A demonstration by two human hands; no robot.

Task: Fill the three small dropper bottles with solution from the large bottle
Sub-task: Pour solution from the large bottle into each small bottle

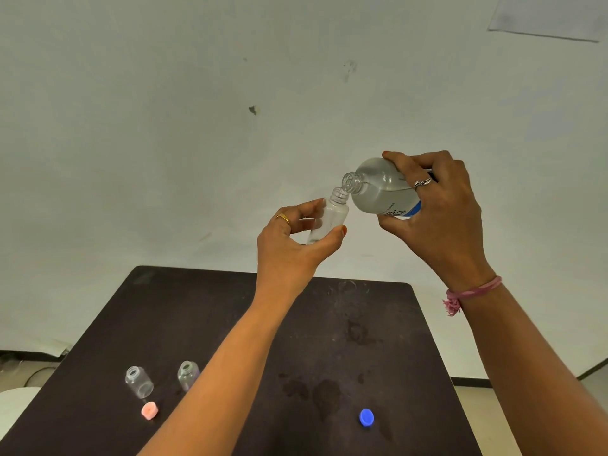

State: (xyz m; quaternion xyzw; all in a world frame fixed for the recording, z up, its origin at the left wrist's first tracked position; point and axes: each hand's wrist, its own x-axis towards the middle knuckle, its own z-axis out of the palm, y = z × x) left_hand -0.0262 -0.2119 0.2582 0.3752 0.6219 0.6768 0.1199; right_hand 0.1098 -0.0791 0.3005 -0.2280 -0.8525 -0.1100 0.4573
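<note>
A: How many bottles?
B: Three small ones: one pinched in the left hand (296, 245), two standing open on the counter (230, 307) below its forearm.
A: And the large bottle (381, 189)?
B: Clear, tilted, gripped by the right hand (441, 212), mouth touching the held dropper bottle (332, 218). Two caps lie loose near the counter's front.

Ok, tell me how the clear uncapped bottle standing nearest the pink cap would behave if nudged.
The clear bottle looks empty and thin-walled, so probably light and quick to slide. Short and squat, it likely resists tipping, but once over, its round body would probably roll across the dark table.
</note>
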